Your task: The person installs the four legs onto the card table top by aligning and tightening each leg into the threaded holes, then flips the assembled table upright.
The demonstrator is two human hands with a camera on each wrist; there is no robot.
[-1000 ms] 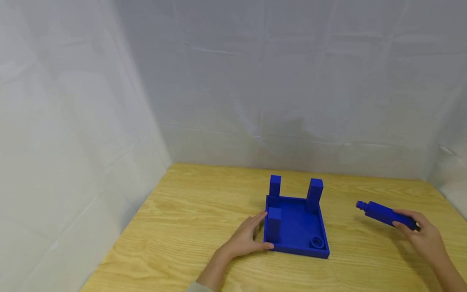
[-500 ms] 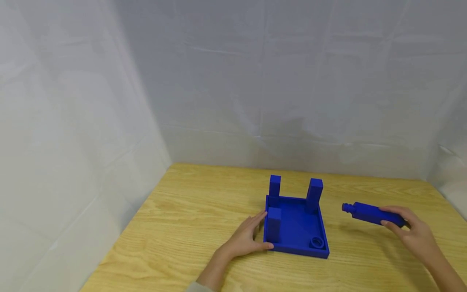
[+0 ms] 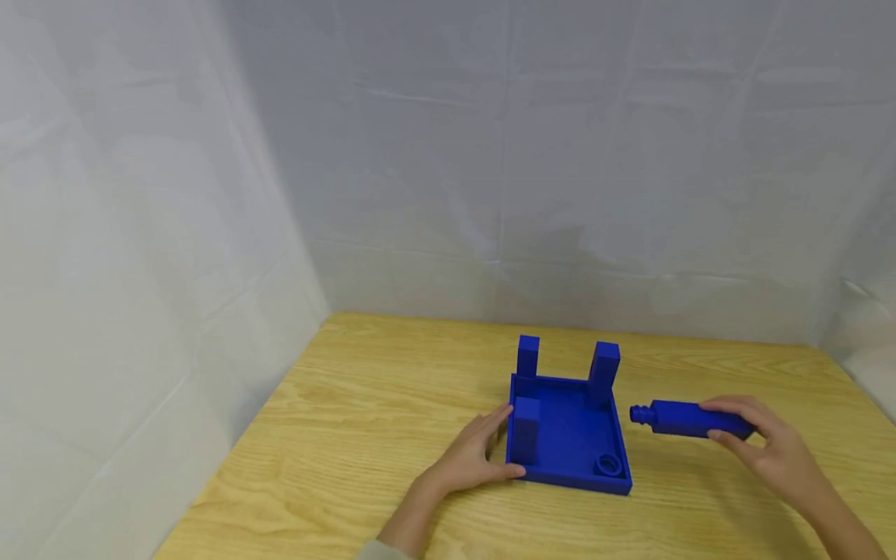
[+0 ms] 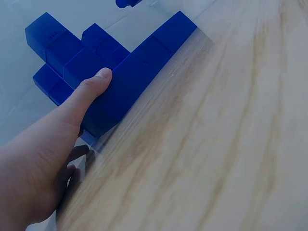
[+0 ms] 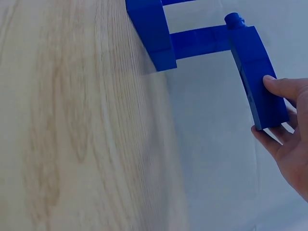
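Right of the blue tray (image 3: 568, 435) at mid-counter (image 3: 364, 404): blue peg bar (image 3: 689, 419), gripped by right hand (image 3: 766, 451), seemingly airborne, stud end pointing trayward; left hand (image 3: 469, 459) lies flat-fingered against tray's left wall.

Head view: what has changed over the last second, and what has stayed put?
The right hand, gripping the blue peg block, has carried it leftward and lower, so its round stub now points at the blue tray's right wall, close but apart. The left hand still rests against the tray's left wall; the tray has not moved on the wooden table.
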